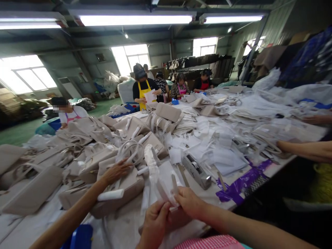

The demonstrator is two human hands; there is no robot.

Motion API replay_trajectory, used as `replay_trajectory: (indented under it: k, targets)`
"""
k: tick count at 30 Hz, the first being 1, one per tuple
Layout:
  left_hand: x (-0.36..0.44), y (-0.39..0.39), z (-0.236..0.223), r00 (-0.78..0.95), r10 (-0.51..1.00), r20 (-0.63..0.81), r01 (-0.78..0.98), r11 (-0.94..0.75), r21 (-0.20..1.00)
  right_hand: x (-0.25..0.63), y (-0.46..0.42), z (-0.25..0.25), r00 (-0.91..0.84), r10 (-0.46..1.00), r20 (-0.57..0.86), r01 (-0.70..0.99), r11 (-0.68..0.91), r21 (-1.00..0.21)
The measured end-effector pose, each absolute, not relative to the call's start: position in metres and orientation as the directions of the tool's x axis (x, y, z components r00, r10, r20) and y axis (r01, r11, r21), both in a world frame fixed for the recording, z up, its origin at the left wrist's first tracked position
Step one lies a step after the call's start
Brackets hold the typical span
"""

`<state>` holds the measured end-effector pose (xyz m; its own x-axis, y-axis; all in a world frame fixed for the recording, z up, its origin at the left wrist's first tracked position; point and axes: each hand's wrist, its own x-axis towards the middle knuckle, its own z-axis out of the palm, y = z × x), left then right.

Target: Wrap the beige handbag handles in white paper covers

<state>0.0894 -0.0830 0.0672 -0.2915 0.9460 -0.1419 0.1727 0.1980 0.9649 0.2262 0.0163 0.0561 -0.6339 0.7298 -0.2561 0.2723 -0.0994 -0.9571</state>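
At the table's near edge, my left hand (157, 219) is closed, thumb and fingers pinching thin white wrapping (166, 173). Close beside it, my right hand (190, 204) is closed around the lower end of a beige strap (174, 183) that sticks up from its fingers. Under both hands lies a beige bag, mostly hidden by them and the wrapping. A crumpled white sleeve of wrapping (150, 157) runs up and away from it. Just beyond my right hand stands a grey tape dispenser (197, 169).
Beige handbags (33, 190) are heaped across the left and middle. A co-worker's hand (116, 172) reaches in from the left; another person's forearm (306, 148) comes from the right. White sheets (225, 155) and purple tape (233, 188) lie rightward. A person in a yellow apron (144, 91) stands opposite.
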Motion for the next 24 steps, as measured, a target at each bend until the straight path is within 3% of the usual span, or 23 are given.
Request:
replay_trajectory:
  k: [3, 6, 16, 20, 24]
  targets:
    - [0.085, -0.081, 0.067, -0.348, 0.922, -0.171, 0.084, 0.212, 0.974, 0.228, 0.014, 0.056, -0.692, 0.72, -0.042, 0.329, 0.263, -0.907]
    - [0.082, -0.077, 0.065, -0.377, 0.908, -0.182, 0.033, 0.21, 0.977, 0.227, 0.013, 0.057, -0.748, 0.664, 0.018, 0.353, 0.42, -0.836]
    - [0.072, -0.065, 0.048, -0.364, 0.899, -0.242, -0.218, 0.17, 0.961, 0.215, 0.026, 0.047, -0.75, 0.661, 0.034, 0.464, 0.562, -0.685]
    - [0.068, -0.062, 0.046, -0.269, 0.907, -0.324, -0.233, 0.265, 0.936, 0.211, 0.031, 0.039, -0.729, 0.683, 0.055, 0.52, 0.604, -0.605]
    - [0.063, -0.059, 0.035, -0.2, 0.865, -0.46, -0.306, 0.391, 0.868, 0.205, 0.035, 0.03, -0.746, 0.658, 0.107, 0.469, 0.632, -0.617]
